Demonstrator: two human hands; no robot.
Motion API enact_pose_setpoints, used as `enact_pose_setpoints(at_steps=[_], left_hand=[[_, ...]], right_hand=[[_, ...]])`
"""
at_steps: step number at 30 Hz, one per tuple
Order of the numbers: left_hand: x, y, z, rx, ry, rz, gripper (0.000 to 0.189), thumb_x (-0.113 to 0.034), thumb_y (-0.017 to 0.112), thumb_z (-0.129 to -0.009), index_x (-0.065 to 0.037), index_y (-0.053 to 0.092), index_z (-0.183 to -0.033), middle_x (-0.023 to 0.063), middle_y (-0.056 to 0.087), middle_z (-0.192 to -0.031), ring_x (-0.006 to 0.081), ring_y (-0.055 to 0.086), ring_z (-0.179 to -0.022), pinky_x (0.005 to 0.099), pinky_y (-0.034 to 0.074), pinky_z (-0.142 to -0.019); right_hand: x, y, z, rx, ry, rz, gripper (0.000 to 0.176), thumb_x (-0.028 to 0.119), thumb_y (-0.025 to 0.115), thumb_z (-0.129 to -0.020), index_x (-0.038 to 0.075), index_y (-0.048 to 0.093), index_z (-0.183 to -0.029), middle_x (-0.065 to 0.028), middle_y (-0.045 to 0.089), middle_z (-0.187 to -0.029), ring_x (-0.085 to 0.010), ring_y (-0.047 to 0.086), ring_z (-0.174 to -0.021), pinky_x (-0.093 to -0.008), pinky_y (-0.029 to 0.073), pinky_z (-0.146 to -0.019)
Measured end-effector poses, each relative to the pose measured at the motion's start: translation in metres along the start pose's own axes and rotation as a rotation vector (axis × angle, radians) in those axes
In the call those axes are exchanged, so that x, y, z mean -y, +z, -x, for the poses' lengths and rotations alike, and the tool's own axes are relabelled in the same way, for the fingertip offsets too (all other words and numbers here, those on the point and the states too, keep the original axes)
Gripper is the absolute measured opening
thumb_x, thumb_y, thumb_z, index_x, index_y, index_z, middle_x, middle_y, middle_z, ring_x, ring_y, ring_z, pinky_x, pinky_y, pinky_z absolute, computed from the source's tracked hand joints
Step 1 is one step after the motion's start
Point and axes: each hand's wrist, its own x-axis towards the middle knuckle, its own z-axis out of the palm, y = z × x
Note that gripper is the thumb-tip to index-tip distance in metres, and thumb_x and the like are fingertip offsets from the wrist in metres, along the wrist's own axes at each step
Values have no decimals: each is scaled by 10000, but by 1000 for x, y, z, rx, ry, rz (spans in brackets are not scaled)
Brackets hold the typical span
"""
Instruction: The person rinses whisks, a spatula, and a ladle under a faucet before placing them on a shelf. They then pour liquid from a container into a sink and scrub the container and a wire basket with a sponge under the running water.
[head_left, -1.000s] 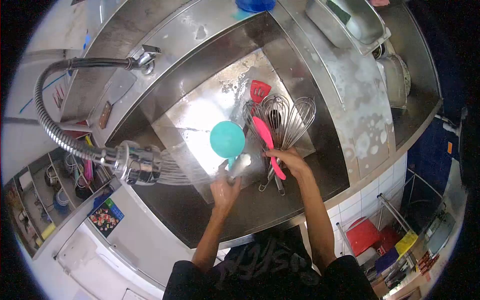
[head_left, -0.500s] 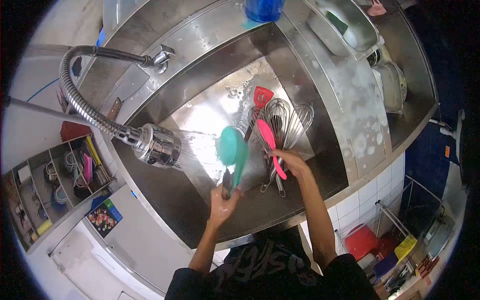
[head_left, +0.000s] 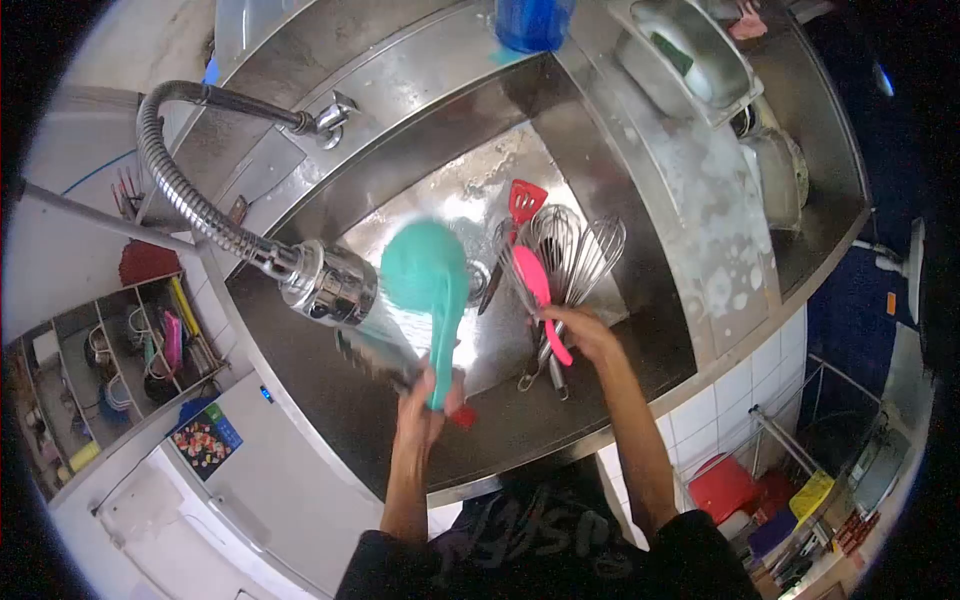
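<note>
My left hand [head_left: 418, 412] is closed on the handle of a teal ladle [head_left: 425, 265], whose round bowl is smeared by motion beside the sprayer head [head_left: 330, 285]. A blurred metallic utensil [head_left: 378, 352] also sticks out from this hand; its kind is unclear. My right hand [head_left: 588, 333] is closed around the handles of several wire whisks [head_left: 600, 245] and a pink spoon-shaped utensil [head_left: 531, 272], low over the sink basin. Behind the whisks lies a red slotted turner [head_left: 526, 200], its handle partly hidden.
The steel sink [head_left: 330, 215] surrounds both hands. A flexible hose [head_left: 160, 170] arches in from the left. On the right ledge stand metal pans [head_left: 690, 95] near soapy foam. A blue container [head_left: 533, 25] is at the back; a divided utensil tray [head_left: 110, 370] sits at left.
My left hand has moved slightly left and down, and the ladle has swung left toward the sprayer. The metallic utensil now points out to the left. My right hand stays nearly in place.
</note>
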Motion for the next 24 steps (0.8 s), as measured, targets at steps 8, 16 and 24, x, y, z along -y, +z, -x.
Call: enact_pose_setpoints(at_steps=[8, 16, 24], left_hand=[[-13, -1, 23, 1, -33, -134, 536, -395, 598, -902, 32, 498, -1210, 35, 503, -674, 119, 438, -518, 267, 337, -472], [-7, -64, 145, -278, -126, -67, 527, -398, 601, -901, -13, 497, -1245, 10, 480, -630, 78, 431, -502, 213, 333, -443], [-16, -78, 147, -349, -59, -97, 339, -335, 595, -925, -56, 521, -1103, 32, 513, -659, 97, 440, -484, 232, 342, -407]], right_hand=[[9, 38, 12, 111, 49, -163, 367, 251, 740, -789, 9, 675, -1058, -60, 662, -1048, -174, 565, -1038, -307, 408, -939], [57, 119, 33, 371, -130, -437, 449, 132, 690, -816, -46, 561, -1207, -116, 644, -1092, -195, 602, -1009, -319, 480, -918], [57, 150, 18, 440, -248, 14, 486, 382, 712, -791, 63, 674, -1156, -46, 634, -1185, -195, 516, -1118, -351, 352, -978]])
